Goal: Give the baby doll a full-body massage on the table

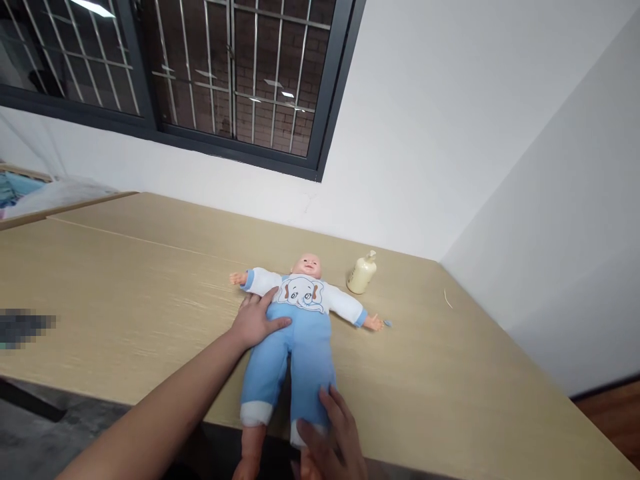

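Observation:
A baby doll (307, 333) lies on its back on the tabletop, arms spread and head toward the wall. It wears a white top with an elephant face (301, 293) and light blue trousers (313, 340) with white cuffs. Across its waist and side, at the left of the picture, rests my left hand (257, 320), fingers partly out of sight and thumb spread. My right hand (335, 433), slightly blurred, touches the lower trouser leg near the cuff; its thumb and fingers are apart. The doll's feet hang past the table's near edge.
A cream pump bottle (362, 275) stands right of the doll's head. One small blue piece (388, 323) lies by the doll's hand, and a thin pale strip (448, 298) farther right. Behind the wooden table (450, 387) are a white wall and a barred window (240, 73).

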A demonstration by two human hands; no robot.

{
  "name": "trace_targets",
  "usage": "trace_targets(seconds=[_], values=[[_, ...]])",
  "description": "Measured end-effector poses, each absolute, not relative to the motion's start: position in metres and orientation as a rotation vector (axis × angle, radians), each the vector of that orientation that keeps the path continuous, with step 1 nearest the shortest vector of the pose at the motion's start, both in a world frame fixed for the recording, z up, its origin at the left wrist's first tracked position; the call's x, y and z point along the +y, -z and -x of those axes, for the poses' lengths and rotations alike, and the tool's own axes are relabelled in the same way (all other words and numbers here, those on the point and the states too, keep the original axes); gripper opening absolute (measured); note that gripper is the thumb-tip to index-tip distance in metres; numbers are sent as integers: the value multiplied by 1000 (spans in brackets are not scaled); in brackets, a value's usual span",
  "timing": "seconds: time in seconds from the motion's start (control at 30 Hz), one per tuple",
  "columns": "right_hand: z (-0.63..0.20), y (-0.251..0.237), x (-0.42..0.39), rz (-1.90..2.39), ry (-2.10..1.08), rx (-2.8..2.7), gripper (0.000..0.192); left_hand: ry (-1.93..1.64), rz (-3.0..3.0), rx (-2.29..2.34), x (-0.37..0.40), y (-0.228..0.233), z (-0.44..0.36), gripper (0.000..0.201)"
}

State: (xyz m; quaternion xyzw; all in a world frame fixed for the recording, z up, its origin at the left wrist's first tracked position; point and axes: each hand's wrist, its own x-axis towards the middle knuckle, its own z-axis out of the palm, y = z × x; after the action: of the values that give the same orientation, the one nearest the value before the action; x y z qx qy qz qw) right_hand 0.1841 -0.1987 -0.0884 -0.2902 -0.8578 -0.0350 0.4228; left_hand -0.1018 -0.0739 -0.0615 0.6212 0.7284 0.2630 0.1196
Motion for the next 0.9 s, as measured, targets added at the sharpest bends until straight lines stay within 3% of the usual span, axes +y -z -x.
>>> trace_targets(seconds=[0.33,0.9], values=[[-167,32,-153,617,-40,-2164,48,-865,-2002,2033,-76,64,103,80],[-126,37,-101,797,-98,-2188,45,-1012,-1968,1792,-71,69,106,72]])
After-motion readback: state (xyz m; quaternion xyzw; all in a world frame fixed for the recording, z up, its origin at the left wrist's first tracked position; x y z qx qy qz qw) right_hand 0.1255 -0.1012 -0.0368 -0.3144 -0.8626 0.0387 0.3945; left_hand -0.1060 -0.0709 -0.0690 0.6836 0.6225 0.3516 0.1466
